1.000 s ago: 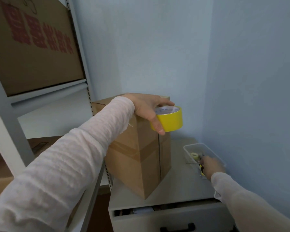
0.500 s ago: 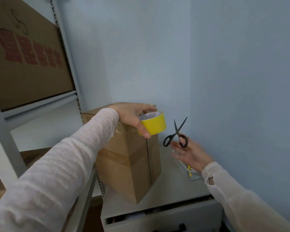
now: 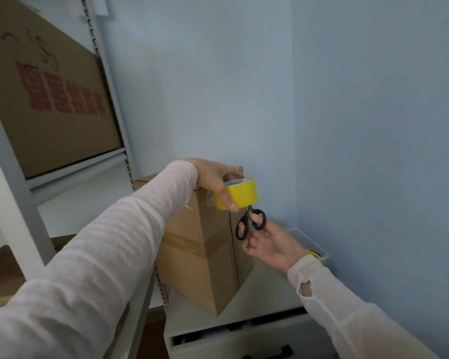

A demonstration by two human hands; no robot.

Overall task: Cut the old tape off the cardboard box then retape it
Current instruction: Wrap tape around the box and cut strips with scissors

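since half a second ago the right hand (image 3: 268, 246) has brought the scissors (image 3: 250, 224) close in at the front corner of the cardboard box (image 3: 208, 275), fingers hooked through the black loops, blades hidden behind the tape roll (image 3: 241, 195). the box stands on the bench (image 3: 270, 294), old brown tape (image 3: 189, 246) still across it, and at its top edge the left hand (image 3: 214, 178) pinches the yellow roll. my worry: blades unseen just below those left fingers could nick them or the roll.

Upright cardboard box (image 3: 200, 255), yellow tape (image 3: 241, 195), scissors (image 3: 250, 220)
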